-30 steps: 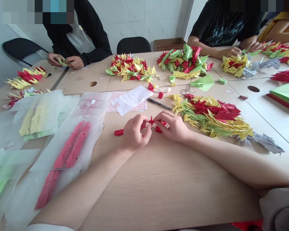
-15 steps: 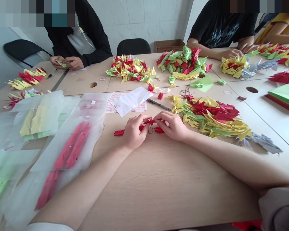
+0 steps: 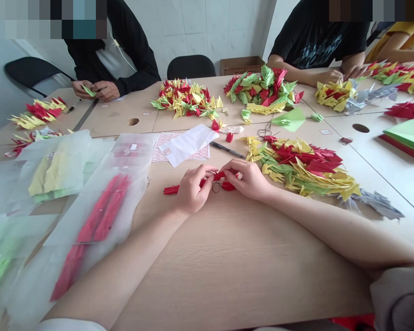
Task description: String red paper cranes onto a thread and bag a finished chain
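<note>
Red folded paper (image 3: 220, 175) is pinched between the fingertips of my left hand (image 3: 195, 188) and my right hand (image 3: 245, 179), just above the table. A dark thread (image 3: 216, 187) loops below it between the hands. More red folded pieces (image 3: 171, 189) lie to the left of my left hand, and some show under my right fingers. Beyond my right forearm rests a pile of yellow, red and green folded paper (image 3: 303, 168). A black pen (image 3: 227, 150) lies past my hands, beside white paper (image 3: 189, 143).
Clear plastic bags (image 3: 100, 220) with red, yellow and green pieces cover the left side of the wooden table (image 3: 227, 262). Piles of folded paper (image 3: 186, 99) stand farther back. Several people sit across the table. Stacked green and red sheets (image 3: 409, 138) are at right.
The red paper between my fingertips has shifted slightly, and my left fingers have moved a little. Across the table, the green piece in a person's hands has tilted.
</note>
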A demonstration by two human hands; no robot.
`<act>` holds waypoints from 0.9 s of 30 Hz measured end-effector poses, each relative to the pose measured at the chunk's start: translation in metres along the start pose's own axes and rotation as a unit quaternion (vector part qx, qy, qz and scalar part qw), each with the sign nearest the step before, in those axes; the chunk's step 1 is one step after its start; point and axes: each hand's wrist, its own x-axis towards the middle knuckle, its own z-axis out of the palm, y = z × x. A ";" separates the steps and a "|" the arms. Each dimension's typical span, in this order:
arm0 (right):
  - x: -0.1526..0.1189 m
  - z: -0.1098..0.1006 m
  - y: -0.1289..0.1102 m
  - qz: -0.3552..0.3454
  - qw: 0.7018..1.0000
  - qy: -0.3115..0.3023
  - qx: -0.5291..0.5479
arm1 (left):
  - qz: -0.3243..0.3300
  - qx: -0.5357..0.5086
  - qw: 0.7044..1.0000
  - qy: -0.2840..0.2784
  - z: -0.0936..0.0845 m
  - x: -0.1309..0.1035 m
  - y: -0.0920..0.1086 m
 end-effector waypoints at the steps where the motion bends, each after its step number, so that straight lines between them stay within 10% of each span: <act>1: 0.000 0.000 0.000 0.007 1.000 -0.003 0.005 | -0.006 -0.007 1.000 -0.001 0.000 0.000 0.000; 15: 0.002 -0.001 -0.002 0.050 0.998 0.016 0.031 | -0.030 -0.037 0.998 0.037 -0.004 -0.002 0.002; 27: 0.001 -0.001 -0.003 0.043 0.996 -0.038 0.069 | 0.008 0.007 0.999 -0.041 -0.002 0.003 0.002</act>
